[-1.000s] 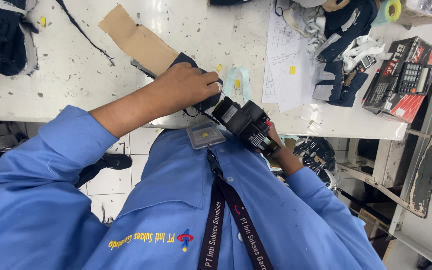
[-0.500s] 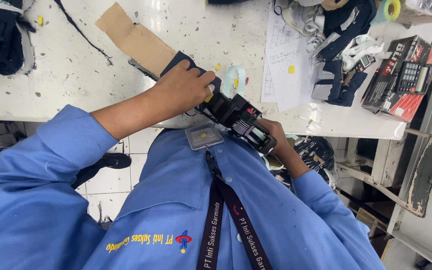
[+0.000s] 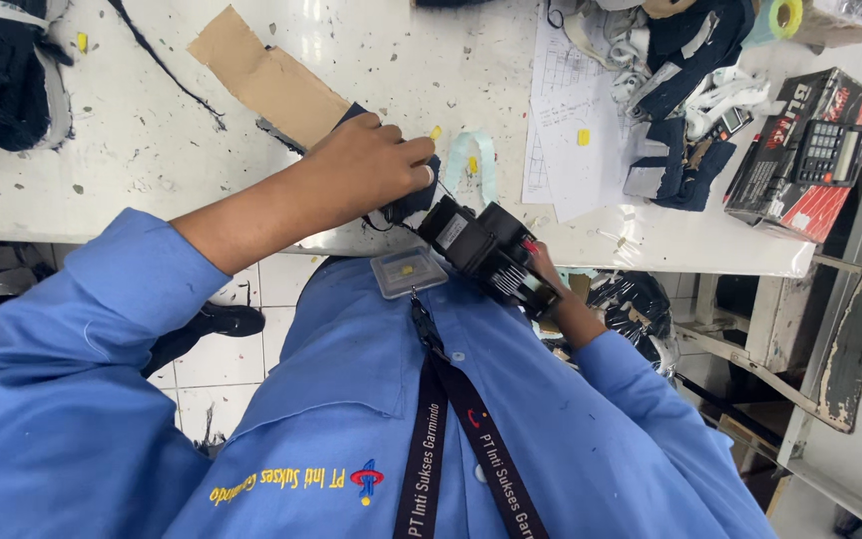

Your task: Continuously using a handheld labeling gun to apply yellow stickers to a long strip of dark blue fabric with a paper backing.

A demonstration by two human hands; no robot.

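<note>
Holding the black tagging gun point(image 3: 486, 250) in my right hand point(image 3: 549, 279), nose slanting up-left toward the dark fabric piece point(image 3: 406, 200) pinched under my left hand point(image 3: 371, 165) at the bench point(image 3: 152, 150) edge.

A hand tool point(image 3: 491, 252) is sitting at the near edge of the table point(image 3: 152, 150), with the right hand point(image 3: 548, 274) behind its right end and the left hand point(image 3: 371, 165) lying just left of it, on a piece of fabric point(image 3: 406, 200). A cardboard strip point(image 3: 266, 80) is lying farther left, a paper sheet point(image 3: 571, 120) to the right, and a box point(image 3: 800, 150) is sitting at the far right.
</note>
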